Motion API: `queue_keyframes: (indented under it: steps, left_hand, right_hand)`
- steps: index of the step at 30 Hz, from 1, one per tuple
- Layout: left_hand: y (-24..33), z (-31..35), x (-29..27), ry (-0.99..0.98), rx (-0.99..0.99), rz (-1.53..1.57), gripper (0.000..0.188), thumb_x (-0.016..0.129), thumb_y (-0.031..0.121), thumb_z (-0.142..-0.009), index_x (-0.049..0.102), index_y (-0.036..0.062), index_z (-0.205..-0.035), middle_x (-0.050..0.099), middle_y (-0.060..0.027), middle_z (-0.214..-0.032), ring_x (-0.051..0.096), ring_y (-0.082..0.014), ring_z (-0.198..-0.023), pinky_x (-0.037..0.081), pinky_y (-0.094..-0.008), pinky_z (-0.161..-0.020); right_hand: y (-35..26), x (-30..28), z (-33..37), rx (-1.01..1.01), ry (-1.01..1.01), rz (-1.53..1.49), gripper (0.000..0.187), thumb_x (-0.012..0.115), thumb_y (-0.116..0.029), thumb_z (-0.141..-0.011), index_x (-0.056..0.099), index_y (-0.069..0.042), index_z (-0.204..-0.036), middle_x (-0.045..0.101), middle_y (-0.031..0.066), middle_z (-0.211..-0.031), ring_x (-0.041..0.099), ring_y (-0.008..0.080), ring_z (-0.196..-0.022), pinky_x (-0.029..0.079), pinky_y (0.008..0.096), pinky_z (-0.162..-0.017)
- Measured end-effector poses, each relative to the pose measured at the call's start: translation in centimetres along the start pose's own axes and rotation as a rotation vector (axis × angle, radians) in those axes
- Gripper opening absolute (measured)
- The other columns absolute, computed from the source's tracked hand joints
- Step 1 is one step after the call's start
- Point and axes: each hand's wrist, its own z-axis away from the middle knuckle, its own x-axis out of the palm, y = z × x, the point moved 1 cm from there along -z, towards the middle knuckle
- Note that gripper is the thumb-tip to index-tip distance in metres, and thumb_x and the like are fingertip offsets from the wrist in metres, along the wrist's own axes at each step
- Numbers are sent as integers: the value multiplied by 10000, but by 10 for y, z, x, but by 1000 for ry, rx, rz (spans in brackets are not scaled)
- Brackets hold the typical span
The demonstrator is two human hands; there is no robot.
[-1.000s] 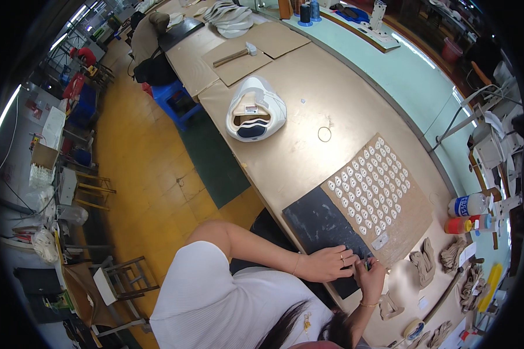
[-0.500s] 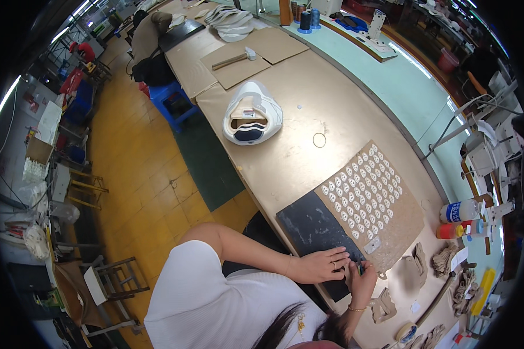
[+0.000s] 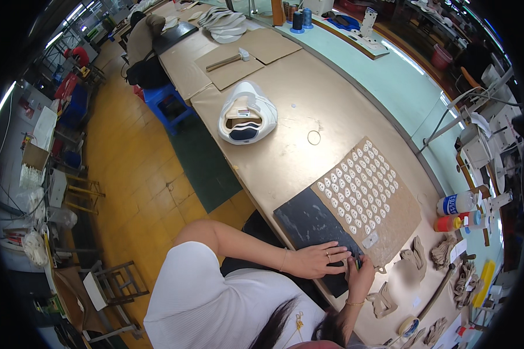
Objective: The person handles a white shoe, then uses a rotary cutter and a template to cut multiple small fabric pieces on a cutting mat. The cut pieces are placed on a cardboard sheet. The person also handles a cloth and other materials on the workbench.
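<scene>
My left hand (image 3: 319,260) lies flat on the black mat (image 3: 310,215), its fingers stretched out toward the right hand. Close beside its fingertips, my right hand (image 3: 361,278) is closed around a thin, dark, pen-like tool (image 3: 358,263). Only a short piece of the tool shows, so its exact kind cannot be made out. Whatever lies under the fingers is hidden. Just beyond the hands, a brown board (image 3: 404,215) carries rows of small white oval pieces (image 3: 358,183). Beige fabric cut pieces (image 3: 382,301) rest to the right of my right hand.
A white shoe (image 3: 248,116) stands farther up the table (image 3: 291,168), with a hammer (image 3: 226,60) on cardboard behind it. At right are bottles (image 3: 455,203), fabric bundles (image 3: 443,251) and a tape roll (image 3: 409,326). A person (image 3: 144,38) sits at the far left.
The whole view has shifted slightly left. Both hands stay together at the mat's edge; the left fingers lie a little flatter, and the right hand has turned slightly around the tool.
</scene>
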Motion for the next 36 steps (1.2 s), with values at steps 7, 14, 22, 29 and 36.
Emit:
queue_keyframes:
  steps: [7,14,22,29,36]
  left_hand:
    - [9,-3,9,-45,8,-115,444,634,183,-806,532,68,-1222,525,-226,-1320,443,-378,-1363,301,-496,-1185]
    - [9,2,5,-33,-17,-88,459,626,185,-812,529,72,-1245,510,-239,-1383,459,-379,-1352,307,-491,-1183]
    - [4,13,0,-67,-47,3,628,685,229,-830,470,65,-1396,484,-202,-1444,360,-354,-1428,262,-494,-1203]
    - [11,0,7,-64,-66,-123,551,662,232,-800,590,-34,-1277,534,-175,-1361,416,-344,-1373,269,-523,-1182]
    - [16,-4,1,-53,-47,-208,514,655,226,-773,637,-28,-1220,549,-148,-1324,431,-335,-1361,294,-541,-1156]
  right_hand:
    - [-3,-2,0,23,-24,-16,321,769,-246,-847,641,16,-980,681,206,-938,661,386,-892,508,434,-774]
    - [-11,2,5,5,67,15,329,762,-262,-857,635,20,-968,679,208,-914,662,378,-856,510,423,-763]
    - [-11,0,6,-21,76,24,330,753,-248,-865,637,37,-987,682,215,-932,662,385,-870,508,422,-772]
    - [2,-7,4,-57,-47,-101,290,792,-135,-802,622,29,-970,666,207,-920,653,383,-846,508,418,-758]
    - [6,-4,4,-67,-38,-112,318,800,-125,-790,609,32,-990,663,205,-959,646,376,-874,503,414,-782]
